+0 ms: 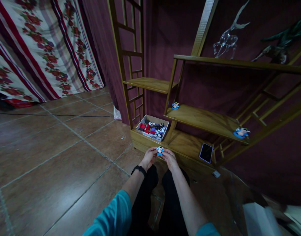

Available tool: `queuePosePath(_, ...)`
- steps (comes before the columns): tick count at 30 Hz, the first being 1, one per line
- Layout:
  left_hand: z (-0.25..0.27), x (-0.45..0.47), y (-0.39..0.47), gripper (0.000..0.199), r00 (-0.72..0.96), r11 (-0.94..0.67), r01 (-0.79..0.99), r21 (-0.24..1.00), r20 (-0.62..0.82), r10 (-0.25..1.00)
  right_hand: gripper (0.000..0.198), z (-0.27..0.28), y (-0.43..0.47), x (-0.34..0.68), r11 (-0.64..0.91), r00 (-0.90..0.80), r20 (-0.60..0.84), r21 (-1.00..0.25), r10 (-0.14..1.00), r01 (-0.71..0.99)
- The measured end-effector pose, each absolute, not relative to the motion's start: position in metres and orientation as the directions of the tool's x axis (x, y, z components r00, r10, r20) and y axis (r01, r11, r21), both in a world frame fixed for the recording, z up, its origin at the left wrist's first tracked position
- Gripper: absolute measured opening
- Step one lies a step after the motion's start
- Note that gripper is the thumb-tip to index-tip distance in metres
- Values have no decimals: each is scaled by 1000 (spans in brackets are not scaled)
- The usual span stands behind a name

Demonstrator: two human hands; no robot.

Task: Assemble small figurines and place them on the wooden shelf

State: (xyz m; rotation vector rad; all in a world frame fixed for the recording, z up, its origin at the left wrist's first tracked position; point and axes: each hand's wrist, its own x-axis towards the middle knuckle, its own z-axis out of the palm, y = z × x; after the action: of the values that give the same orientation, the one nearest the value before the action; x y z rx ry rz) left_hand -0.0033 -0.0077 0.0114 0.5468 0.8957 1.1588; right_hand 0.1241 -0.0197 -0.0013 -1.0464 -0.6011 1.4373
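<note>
Between my two hands is a small figurine (160, 150) with a blue base and a white and pinkish body. My left hand (149, 157) pinches it from the left, and my right hand (169, 158) grips its right side. Just beyond them, a shallow cardboard box (152, 136) on the bottom shelf holds many small red, black, white and purple pieces. Similar blue-based figurines stand on the middle shelf, one at the left end (175, 106) and another at the right end (241, 133).
The wooden shelf unit (202, 119) stands in front of me. A tablet or phone (206, 152) leans on its lower right. A glass deer (226, 44) and a dark green statue (283, 41) occupy the top shelf. A thin cable (54, 115) crosses the tiled floor at left.
</note>
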Motion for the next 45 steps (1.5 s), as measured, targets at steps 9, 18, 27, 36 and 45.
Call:
queuePosePath(9,14,-3,-9,22,143,311,-534,786,-279,950,23,-6,-17,125,-177,95,-257,-848,962,-500)
queuePosePath(18,12,-3,-7,23,163,305,-516,801,-258,952,20,-4,-18,124,-163,117,-258,-839,959,-519)
queuePosePath(27,7,-3,-5,23,154,316,-517,796,-277,948,18,2,-20,123,-180,134,-284,-841,949,-511)
queuePosePath(36,5,-3,-4,23,165,327,-514,793,-283,945,18,-4,-18,124,-163,136,-272,-835,953,-526)
queuePosePath(45,8,-2,-6,25,160,310,-505,806,-265,951,18,-5,-18,124,-184,134,-294,-831,946,-525)
